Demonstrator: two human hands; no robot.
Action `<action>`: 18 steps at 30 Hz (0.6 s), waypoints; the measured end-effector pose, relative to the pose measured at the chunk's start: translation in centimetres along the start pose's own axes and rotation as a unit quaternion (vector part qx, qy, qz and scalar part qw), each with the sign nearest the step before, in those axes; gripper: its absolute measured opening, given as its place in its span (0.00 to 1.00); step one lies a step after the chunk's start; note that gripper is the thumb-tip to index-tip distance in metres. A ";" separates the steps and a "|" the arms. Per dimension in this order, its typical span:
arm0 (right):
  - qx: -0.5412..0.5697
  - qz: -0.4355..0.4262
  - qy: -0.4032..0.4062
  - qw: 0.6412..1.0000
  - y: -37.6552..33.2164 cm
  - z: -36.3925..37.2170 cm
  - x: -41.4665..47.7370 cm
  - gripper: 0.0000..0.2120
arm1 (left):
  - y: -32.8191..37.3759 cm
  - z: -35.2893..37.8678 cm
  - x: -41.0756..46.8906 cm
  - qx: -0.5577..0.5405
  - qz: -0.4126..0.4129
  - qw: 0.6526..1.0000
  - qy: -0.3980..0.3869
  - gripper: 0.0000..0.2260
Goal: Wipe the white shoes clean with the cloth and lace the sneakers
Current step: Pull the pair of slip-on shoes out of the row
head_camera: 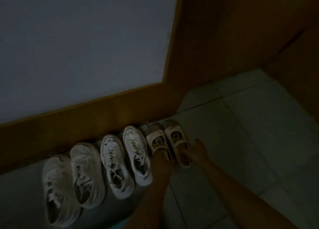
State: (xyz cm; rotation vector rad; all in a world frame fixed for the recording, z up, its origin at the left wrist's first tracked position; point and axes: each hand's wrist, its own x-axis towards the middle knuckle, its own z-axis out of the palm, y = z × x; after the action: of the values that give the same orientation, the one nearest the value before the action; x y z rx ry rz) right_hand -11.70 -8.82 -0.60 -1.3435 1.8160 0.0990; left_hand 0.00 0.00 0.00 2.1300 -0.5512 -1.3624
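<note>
Along the wall (77, 47), my left hand (161, 161) and right hand (198, 151) are at the slippers (174, 133); too dim to tell either grip. Best lift them by the heels, clear of the sneakers (136, 152).

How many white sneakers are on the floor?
4, in a row along the baseboard: the leftmost sneaker, the second sneaker, the third sneaker, and the fourth sneaker, next to the slippers. None looks hidden.

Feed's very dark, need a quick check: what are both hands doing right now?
Left hand: on the left beige printed slipper, grip cannot be told.
Right hand: grips the right beige printed slipper.
</note>
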 end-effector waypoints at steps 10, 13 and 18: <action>-0.015 -0.035 0.005 0.999 0.7 4.4 6.6 0.46 | -3.5 6.6 5.4 0.153 0.008 0.975 0.158 0.31; -0.016 -0.034 0.008 0.999 0.5 4.6 7.1 0.48 | -4.1 7.2 6.3 0.166 -0.007 0.966 0.197 0.40; -0.026 -0.026 0.003 0.999 0.5 5.0 7.1 0.49 | -3.4 7.4 7.8 0.244 -0.057 0.938 0.238 0.21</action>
State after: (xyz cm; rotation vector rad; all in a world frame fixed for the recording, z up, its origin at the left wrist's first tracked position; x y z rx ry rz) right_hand -9.66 -11.33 -8.65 -1.4280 1.7933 0.1146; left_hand -3.44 -3.79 -10.03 2.8114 -0.6146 -0.7530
